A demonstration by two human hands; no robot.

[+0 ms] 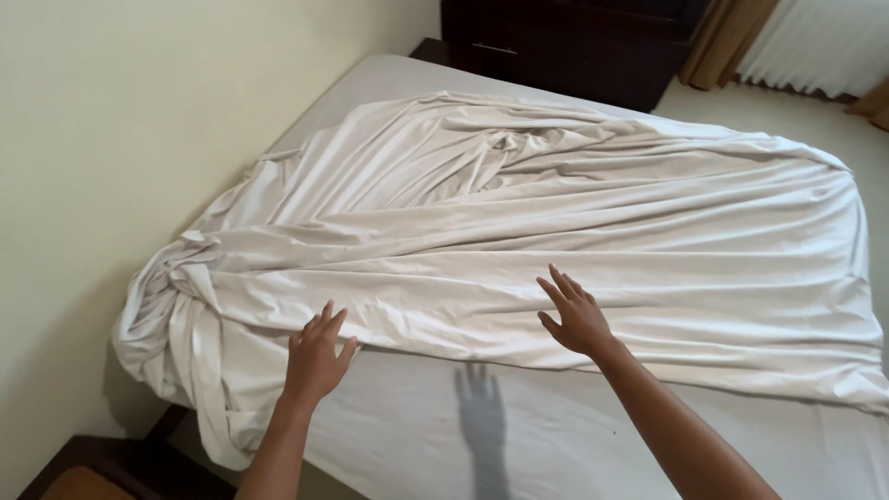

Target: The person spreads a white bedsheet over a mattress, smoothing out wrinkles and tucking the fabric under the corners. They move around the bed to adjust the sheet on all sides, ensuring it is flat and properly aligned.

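On bed [519,444], crumpled white sheet [519,213] lies spread across mattress, bunched into thick roll at left corner near wall [111,139]. Near edge of sheet runs just ahead of both hands. Left hand [315,356] — fingers [326,315] spread wide, released, tips at sheet edge; real contact cannot tell. Right hand [579,319] — fingers spread open too, hovers over sheet edge, grasps nothing, shadow falls on bare mattress below. Dark cabinet [565,42] stands beyond bed.
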